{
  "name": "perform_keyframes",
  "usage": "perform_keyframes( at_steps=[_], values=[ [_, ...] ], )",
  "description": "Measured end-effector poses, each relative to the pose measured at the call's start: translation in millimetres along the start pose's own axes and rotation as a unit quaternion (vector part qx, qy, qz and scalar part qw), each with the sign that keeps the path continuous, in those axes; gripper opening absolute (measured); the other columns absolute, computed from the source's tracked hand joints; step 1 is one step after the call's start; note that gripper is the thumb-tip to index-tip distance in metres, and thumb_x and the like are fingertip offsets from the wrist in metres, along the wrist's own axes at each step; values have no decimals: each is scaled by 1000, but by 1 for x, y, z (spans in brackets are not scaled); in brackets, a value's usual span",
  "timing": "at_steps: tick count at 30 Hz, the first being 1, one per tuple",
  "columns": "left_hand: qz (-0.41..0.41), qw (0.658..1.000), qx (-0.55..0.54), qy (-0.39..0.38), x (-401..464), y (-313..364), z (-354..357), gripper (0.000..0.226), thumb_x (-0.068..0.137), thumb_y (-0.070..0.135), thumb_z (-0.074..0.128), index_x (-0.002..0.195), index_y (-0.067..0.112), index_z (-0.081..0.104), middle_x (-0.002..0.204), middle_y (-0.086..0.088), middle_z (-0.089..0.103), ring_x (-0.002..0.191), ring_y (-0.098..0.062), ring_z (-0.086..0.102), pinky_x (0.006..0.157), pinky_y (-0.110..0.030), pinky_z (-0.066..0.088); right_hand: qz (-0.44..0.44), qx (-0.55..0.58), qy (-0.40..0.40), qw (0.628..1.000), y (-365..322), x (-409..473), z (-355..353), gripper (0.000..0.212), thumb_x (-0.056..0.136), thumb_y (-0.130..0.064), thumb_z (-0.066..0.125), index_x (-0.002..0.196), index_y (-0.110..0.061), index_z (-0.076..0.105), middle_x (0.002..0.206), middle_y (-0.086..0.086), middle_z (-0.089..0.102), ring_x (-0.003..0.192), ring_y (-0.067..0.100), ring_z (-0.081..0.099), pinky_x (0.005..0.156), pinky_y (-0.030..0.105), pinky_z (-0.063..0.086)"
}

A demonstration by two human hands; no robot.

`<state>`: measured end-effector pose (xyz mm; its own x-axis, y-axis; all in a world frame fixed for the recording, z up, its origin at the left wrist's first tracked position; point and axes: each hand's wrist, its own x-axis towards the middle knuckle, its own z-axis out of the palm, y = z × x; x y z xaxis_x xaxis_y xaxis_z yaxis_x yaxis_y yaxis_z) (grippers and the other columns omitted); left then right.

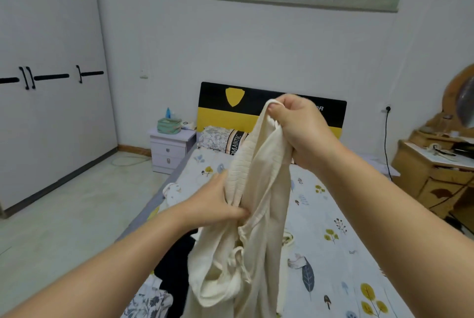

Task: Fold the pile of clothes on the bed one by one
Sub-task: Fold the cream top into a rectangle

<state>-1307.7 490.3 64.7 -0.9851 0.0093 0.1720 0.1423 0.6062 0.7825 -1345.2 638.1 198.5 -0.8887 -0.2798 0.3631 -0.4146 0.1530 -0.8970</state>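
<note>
A cream garment [259, 215] with a ribbed edge and a drawstring hangs in the air over the bed [333, 215]. My right hand [297, 127] grips its top, raised in front of the headboard. My left hand [218, 202] grips the ribbed part lower down on the left side. Below the hanging cloth, at the bed's near left edge, lie a black garment [174, 266] and a blue-and-white floral garment [148, 302]. A small white piece [173, 190] lies further up at the left edge.
The bed has a leaf-print sheet, a pillow [220, 138] and a black-and-yellow headboard [230, 110]. A white nightstand [170, 149] stands to its left, a wardrobe [51, 86] along the left wall, a wooden dresser [436, 163] on the right.
</note>
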Motion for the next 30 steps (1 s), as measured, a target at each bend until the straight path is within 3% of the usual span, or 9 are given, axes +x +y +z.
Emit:
perform_keyframes(
  at_steps=[3,7,12,16,19,22,24,27,30],
  values=[
    [-28,999,33,2,-8,-17,12,36,78,14,63,111,18,49,98,2,59,90,-14,59,79,-31,49,-10,-9,20,1000,-4,6,-8,26,92,-17,51,66,-19,52,68,5,48,72,23,47,65,36,39],
    [-55,998,43,11,-16,-47,10,6,84,8,54,88,7,59,86,-6,62,82,-22,59,72,-31,46,-5,-33,55,998,5,9,-40,28,92,-19,51,65,-20,52,66,5,49,69,23,49,65,37,39],
    [-97,994,-22,49,-15,-55,-13,27,94,21,51,68,11,51,67,-4,47,61,-14,44,58,-28,31,63,-86,77,991,44,2,-90,26,96,-15,46,71,-13,53,72,11,48,67,22,46,62,34,38],
    [-102,993,-41,44,-4,-40,-31,23,88,27,63,73,10,55,64,-3,46,59,-14,41,54,-28,29,151,-141,87,975,88,-17,-119,26,97,-18,48,72,-9,51,64,9,43,54,20,41,48,25,32],
    [-88,996,-6,-26,1,-21,-43,43,64,40,76,86,7,58,73,-2,58,62,-11,50,55,-22,37,187,-169,87,964,117,-36,-136,26,92,-17,58,68,-8,54,58,7,46,46,18,44,43,21,33],
    [-113,982,44,-142,8,-10,-56,47,70,19,80,106,19,51,101,-8,63,82,-17,61,69,-26,49,200,-230,65,950,136,-57,-147,21,84,-18,68,70,-6,59,64,8,50,57,18,44,53,26,31],
    [-123,965,77,-217,12,-10,-63,55,71,10,77,110,28,43,108,-10,58,92,-23,60,68,-26,51,208,-267,41,940,143,-69,-153,21,80,-22,72,71,-7,61,66,4,53,59,14,44,52,26,31],
    [-106,958,127,-233,18,-12,-61,35,81,0,66,102,24,50,92,-5,58,78,-16,56,60,-21,46,221,-283,1,933,150,-84,-160,23,77,-26,76,70,-11,59,65,2,51,57,11,41,51,22,30],
    [-65,981,127,-132,28,-13,-48,16,85,3,63,75,15,63,69,0,58,65,-12,51,55,-14,39,224,-283,-45,931,155,-97,-166,25,75,-25,77,69,-12,56,66,2,51,60,11,43,56,24,31]
  ],
)
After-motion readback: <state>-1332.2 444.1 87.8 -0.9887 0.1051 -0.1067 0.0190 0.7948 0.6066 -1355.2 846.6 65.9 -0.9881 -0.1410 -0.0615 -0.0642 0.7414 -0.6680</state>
